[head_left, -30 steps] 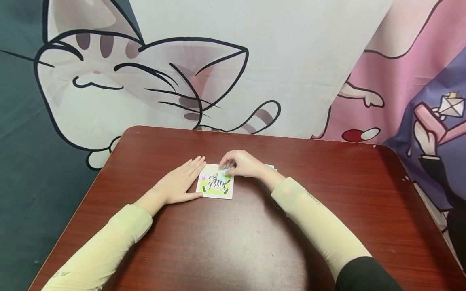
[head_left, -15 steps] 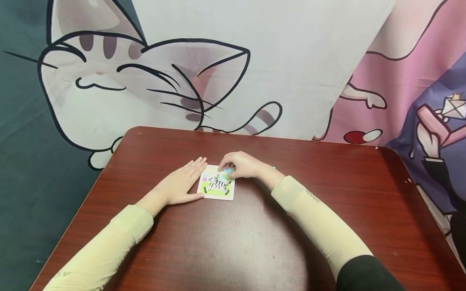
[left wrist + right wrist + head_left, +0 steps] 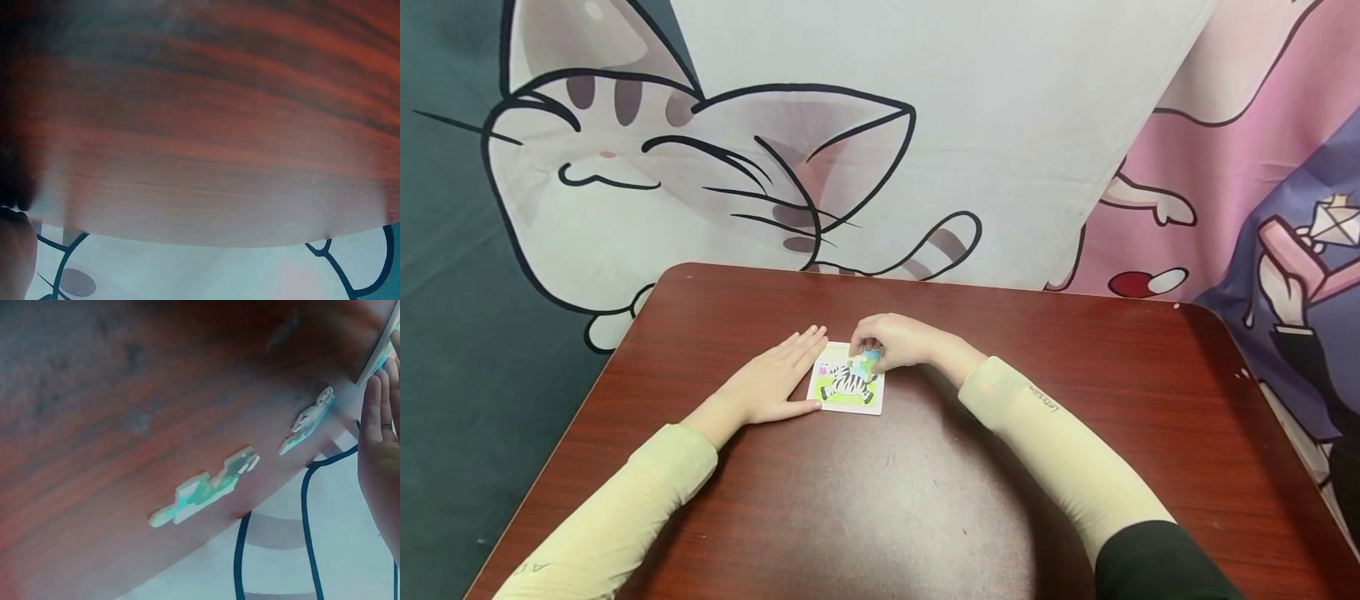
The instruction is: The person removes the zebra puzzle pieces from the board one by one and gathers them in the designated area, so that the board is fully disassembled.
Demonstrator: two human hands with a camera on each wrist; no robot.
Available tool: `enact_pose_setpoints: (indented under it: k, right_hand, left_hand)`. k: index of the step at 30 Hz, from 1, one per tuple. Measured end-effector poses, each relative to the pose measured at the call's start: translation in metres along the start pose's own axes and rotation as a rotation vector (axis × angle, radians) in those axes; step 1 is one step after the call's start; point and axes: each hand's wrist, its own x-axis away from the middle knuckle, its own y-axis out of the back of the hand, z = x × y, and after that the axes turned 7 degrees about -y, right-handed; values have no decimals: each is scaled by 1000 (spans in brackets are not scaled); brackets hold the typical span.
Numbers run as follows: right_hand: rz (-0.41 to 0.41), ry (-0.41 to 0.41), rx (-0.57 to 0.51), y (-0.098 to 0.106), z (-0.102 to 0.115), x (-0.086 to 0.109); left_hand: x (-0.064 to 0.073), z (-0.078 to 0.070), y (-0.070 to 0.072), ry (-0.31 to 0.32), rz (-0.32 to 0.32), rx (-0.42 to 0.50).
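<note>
A square zebra jigsaw board (image 3: pixel 853 408) with a white border lies on the brown table. My left hand (image 3: pixel 775 375) rests flat at its left side, fingers spread, fingertips and thumb touching the board's edge. Over the upper right part of the board, my right hand (image 3: pixel 904 342) pinches a small blue-and-green puzzle piece (image 3: pixel 867 358) between curled fingers and thumb. The fingers partly cover this piece, so its exact fit cannot be told. In the right wrist view, the right hand (image 3: pixel 381 437) is at the right edge, beside the board's rim (image 3: pixel 378 350).
Two loose puzzle pieces show in the right wrist view: one green and white (image 3: pixel 200 494), one blue and white (image 3: pixel 309 422). Both lie on the table near its far edge. A cartoon-printed cloth (image 3: pixel 1000 125) hangs behind the table (image 3: pixel 820 500).
The right hand and the piece have shifted slightly, uncovering more of its blue part. The left hand stays at the board's edge. The head view has moved a little.
</note>
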Motion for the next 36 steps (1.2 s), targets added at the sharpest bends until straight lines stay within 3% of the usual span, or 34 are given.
enact_pose_setpoints:
  k: [23,36]
  right_hand:
    - [29,-27,46,0,5,-4]
    - [56,-73,19,3,12,-5]
  left_hand:
    - [0,-2,1,-3,-2,0]
    - [0,-1,1,-4,-6,4]
